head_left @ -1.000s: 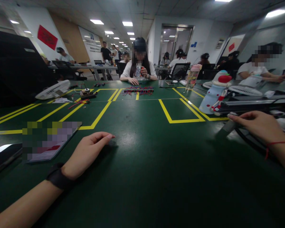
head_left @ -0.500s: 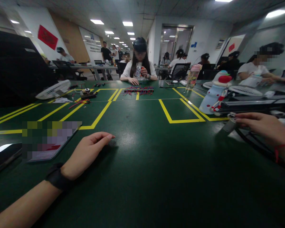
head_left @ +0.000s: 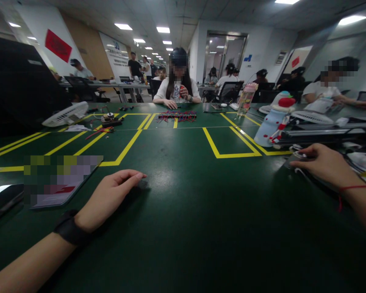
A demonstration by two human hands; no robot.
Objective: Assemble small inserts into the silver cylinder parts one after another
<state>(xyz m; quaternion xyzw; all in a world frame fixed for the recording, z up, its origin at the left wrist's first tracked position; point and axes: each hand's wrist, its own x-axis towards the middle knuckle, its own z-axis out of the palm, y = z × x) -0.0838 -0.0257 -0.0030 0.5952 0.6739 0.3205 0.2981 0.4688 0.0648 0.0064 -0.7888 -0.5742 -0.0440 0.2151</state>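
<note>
My left hand [head_left: 114, 195] rests on the green table [head_left: 183, 228], its fingers pressed together near a small clear thing [head_left: 143, 184] that I cannot make out. A flat tablet [head_left: 70, 185] lies to its left, beside a dark phone [head_left: 4, 199]. On the right side, my right hand [head_left: 321, 162] has its thumb and fingers closed round a small grey metallic object [head_left: 294, 156] with a dark cable below it. Just beyond that stands a pale blue bottle [head_left: 266, 128] with a red-topped figure on it.
Across the table sits a person [head_left: 177, 83] holding something orange. A bundle of red and blue wires [head_left: 177, 116] lies before them. White fans [head_left: 67, 114] and a pink-lidded bottle [head_left: 247, 99] stand farther back. Metal rails [head_left: 332, 134] and cables are at the right.
My right hand has shifted slightly left, and its thumb has come down round the grey object. My left hand keeps its pose. The whole view has moved slightly.
</note>
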